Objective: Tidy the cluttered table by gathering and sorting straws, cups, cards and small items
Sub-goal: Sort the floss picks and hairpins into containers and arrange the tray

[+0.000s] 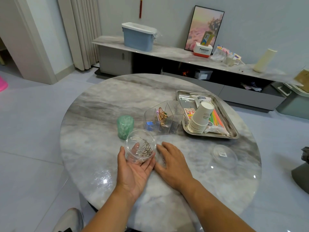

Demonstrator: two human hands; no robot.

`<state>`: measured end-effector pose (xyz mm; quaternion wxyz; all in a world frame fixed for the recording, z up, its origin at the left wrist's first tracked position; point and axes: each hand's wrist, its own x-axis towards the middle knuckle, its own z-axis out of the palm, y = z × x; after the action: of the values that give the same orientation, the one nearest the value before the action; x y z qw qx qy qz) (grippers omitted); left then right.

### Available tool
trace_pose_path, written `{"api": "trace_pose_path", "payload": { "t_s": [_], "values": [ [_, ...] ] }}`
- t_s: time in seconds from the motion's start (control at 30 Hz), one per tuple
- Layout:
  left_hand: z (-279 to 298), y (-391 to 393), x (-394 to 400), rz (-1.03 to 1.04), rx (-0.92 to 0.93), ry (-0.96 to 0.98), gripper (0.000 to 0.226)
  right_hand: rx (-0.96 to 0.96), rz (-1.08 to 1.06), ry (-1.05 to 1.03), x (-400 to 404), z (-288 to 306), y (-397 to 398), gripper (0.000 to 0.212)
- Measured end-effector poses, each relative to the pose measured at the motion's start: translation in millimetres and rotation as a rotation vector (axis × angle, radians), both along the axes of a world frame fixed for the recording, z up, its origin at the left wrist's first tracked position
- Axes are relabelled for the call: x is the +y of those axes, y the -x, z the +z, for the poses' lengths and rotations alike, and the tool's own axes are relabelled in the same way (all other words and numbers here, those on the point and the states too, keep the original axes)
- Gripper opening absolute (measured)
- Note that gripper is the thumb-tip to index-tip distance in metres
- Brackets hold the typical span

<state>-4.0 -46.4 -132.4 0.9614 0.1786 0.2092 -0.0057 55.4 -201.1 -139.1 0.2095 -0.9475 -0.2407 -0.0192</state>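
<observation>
Green jar (125, 126): upright on the desk (103, 104), just beyond our left hand; pale contents, too blurred to name. We count it as sorted.

Clear tub (141, 144): tipped toward us, cradled on the fingers of our left hand (133, 168), palm up and thumb against its left wall. A heap of silver clips (145, 149) lies inside, so gathering is well under way.

Loose clip (164, 162): on the desk between our two hands, at the thumb side of our right hand (175, 163). That hand lies palm down, fingers straight and spread on the desk, holding nothing. We judge this clip the last stray in view; others may hide under the hand.

Organizer (164, 118): clear ribbed divider, beyond our right hand, holding gold clips and a few coloured bits. Appears done.

Tray (232, 129): steel, beyond and right of our right hand. Stacked cups (201, 117), straws (217, 117), cards (189, 113) and packets lie inside. We take this part as finished.

Lid (224, 155): clear, flat on the desk, well right of our right hand, apart from its tub. Left to do, as we judge: sweep in the stray clip, then fit the lid.
</observation>
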Motion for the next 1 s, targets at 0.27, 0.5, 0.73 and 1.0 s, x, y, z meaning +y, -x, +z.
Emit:
{"api": "trace_pose_path", "payload": {
  "t_s": [0.27, 0.5, 0.73, 1.0],
  "values": [
    [1, 0, 0, -0.003, 0.001, -0.008, 0.062, -0.213, -0.208, 0.108, 6, 3, -16, 0.027],
    [2, 0, -1, -0.031, 0.025, -0.083, 0.063, -0.197, -0.294, 0.168, 11, 2, -13, 0.035],
    [5, -1, -6, -0.041, 0.067, -0.246, 0.066, -0.007, -0.582, -0.58, 16, 28, -19, 0.054],
    [9, -1, -12, -0.031, 0.079, -0.331, 0.073, 0.009, -0.404, -1.152, 81, 90, -14, 0.054]
  ]
}}
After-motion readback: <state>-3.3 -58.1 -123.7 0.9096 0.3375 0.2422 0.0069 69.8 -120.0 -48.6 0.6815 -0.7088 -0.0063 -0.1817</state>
